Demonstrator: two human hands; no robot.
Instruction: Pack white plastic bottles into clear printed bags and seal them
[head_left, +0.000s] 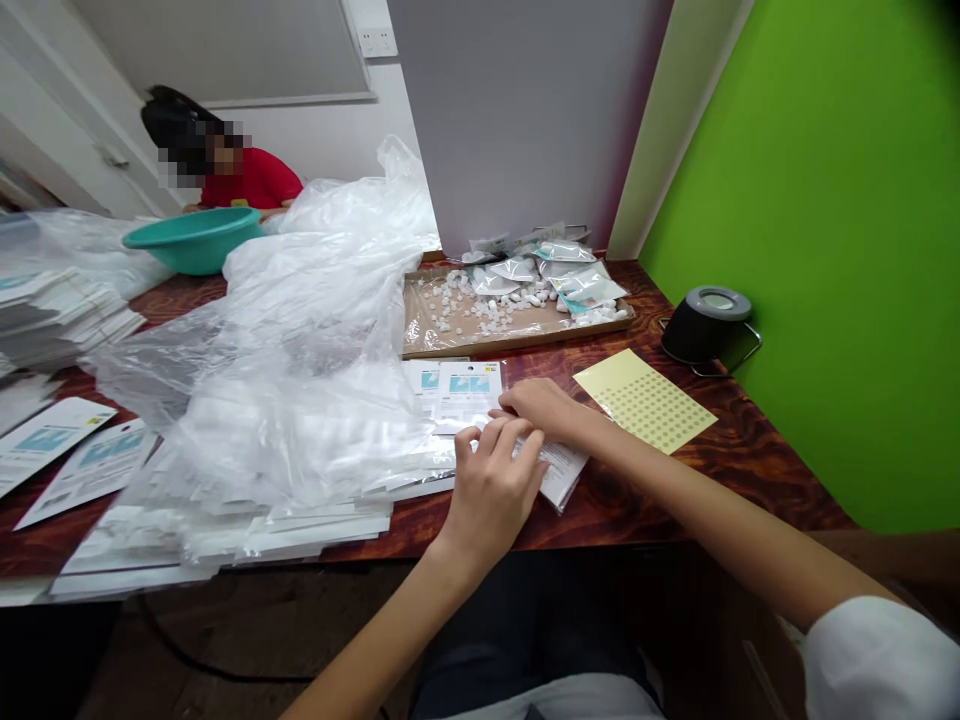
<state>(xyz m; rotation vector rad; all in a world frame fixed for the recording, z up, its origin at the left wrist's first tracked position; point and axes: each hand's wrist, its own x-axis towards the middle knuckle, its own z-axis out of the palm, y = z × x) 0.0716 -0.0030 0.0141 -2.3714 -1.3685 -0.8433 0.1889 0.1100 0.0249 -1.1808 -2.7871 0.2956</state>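
Note:
A clear plastic packet with a white printed card lies on the table beneath my two hands. My left hand bends its fingers over the near left side of the packet. From the right, my right hand reaches across with fingers curled together at the packet's far end; their tips are partly hidden. Just beyond my hands lie white and blue printed cards with hang holes. To the right of my right wrist is a yellow sheet of small round stickers.
A shallow cardboard tray holds small white pieces and filled packets. Clear plastic bags cover stacked cards on the left. A black speaker stands by the green wall. A teal basin sits before a person in red.

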